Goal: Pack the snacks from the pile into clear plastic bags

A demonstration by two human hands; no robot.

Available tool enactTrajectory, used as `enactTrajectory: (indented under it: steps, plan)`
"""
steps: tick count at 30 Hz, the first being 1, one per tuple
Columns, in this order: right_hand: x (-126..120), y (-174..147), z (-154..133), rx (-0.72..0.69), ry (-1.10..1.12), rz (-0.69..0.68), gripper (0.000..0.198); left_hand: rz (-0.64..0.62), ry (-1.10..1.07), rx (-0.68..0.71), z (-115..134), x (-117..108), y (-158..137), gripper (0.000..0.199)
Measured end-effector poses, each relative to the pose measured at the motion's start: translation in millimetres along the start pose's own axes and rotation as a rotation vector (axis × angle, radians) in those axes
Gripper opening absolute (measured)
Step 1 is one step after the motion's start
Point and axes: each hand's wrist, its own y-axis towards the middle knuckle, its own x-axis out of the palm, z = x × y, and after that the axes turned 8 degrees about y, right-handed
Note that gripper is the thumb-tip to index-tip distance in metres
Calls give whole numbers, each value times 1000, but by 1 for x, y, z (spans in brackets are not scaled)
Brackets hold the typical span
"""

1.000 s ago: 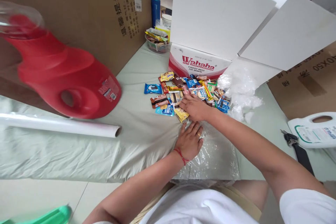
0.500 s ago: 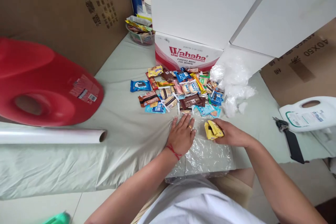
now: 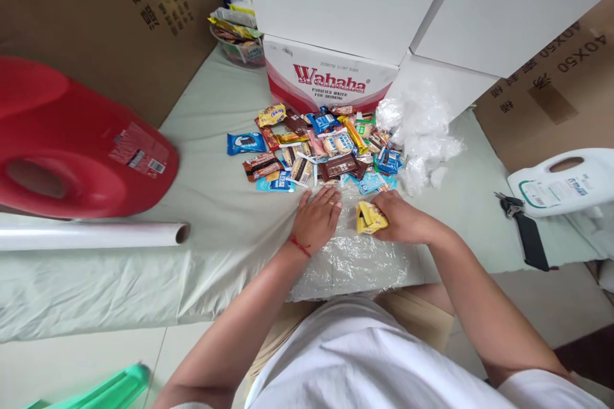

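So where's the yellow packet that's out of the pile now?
In the head view, just right of centre, the yellow packet is in the right hand, to the right of the left hand and on the near side of the snack pile.

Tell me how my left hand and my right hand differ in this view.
Your left hand lies palm down with fingers extended, while your right hand grips yellow packaging.
A ring and a red wrist cord show on the left hand; neither shows on the right hand.
Both are ungloved and close to the snack pile.
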Motion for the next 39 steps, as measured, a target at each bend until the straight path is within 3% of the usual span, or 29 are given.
enactTrajectory:
  steps: [5,11,15,19,24,30,35,39]
  plan:
    - [25,10,-31,63,-132,-107,45,18,-60,-11,2,0,2,54]
    - [37,5,-41,108,-77,-73,80,18,-58,-19,2,3,2,55]
    - [41,-6,-44,122,-99,3,64,24,-34,-16,3,1,2,54]
    - [53,-7,-51,112,-151,50,66,16,-30,-24,3,0,2,54]
    - [57,-5,-57,65,-194,57,51,6,-43,-29,4,-2,2,55]
    - [56,-4,-48,30,-139,50,60,23,-41,-34,4,-2,2,56]
    - [57,-46,-41,-65,41,270,67,21,-44,-27,4,-3,1,54]
    - [84,-103,-31,-211,22,417,64,9,-44,-32,4,-4,0,53]
